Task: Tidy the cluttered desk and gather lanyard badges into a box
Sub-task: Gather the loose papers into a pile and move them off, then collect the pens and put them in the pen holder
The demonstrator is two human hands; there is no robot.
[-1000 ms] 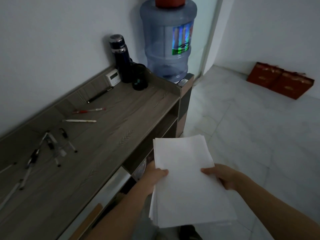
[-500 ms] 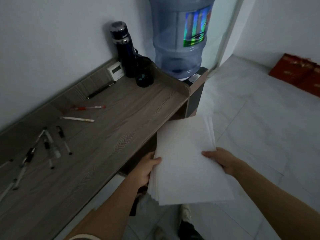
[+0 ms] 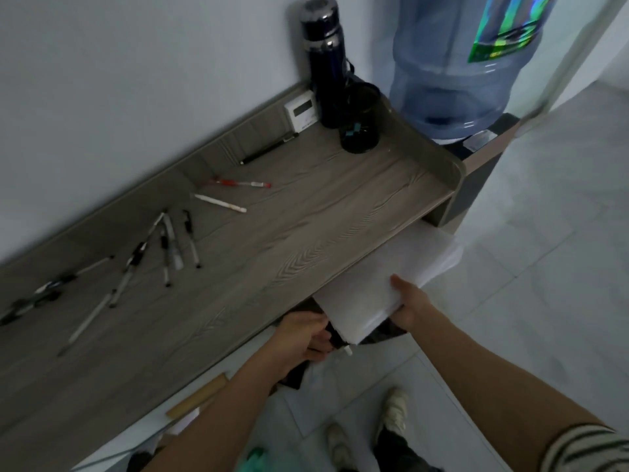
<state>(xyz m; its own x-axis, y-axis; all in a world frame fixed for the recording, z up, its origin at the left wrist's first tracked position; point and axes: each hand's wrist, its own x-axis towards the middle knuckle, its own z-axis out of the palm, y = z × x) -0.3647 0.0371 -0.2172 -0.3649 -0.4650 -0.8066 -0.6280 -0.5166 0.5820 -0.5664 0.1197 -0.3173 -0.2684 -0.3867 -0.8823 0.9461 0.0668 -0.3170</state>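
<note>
A thick stack of white paper (image 3: 384, 284) lies partly under the front edge of the grey wood desk (image 3: 272, 240), its far end hidden beneath the desktop. My right hand (image 3: 410, 303) grips the stack's near right edge, thumb on top. My left hand (image 3: 304, 335) is at the stack's near left corner below the desk edge, fingers curled; what they hold is unclear. Several pens (image 3: 170, 243) lie scattered on the left of the desktop. No lanyard badges or box are visible.
A dark flask (image 3: 323, 59), a black cup (image 3: 360, 120) and a small white display (image 3: 301, 110) stand at the desk's far right corner. A big blue water jug (image 3: 456, 63) stands beyond the desk end. My shoes (image 3: 394, 408) are on the tiled floor.
The paper stack moved forward and left, from open air in front of me to under the desk's edge. Both hands followed it, and my view tilted down.
</note>
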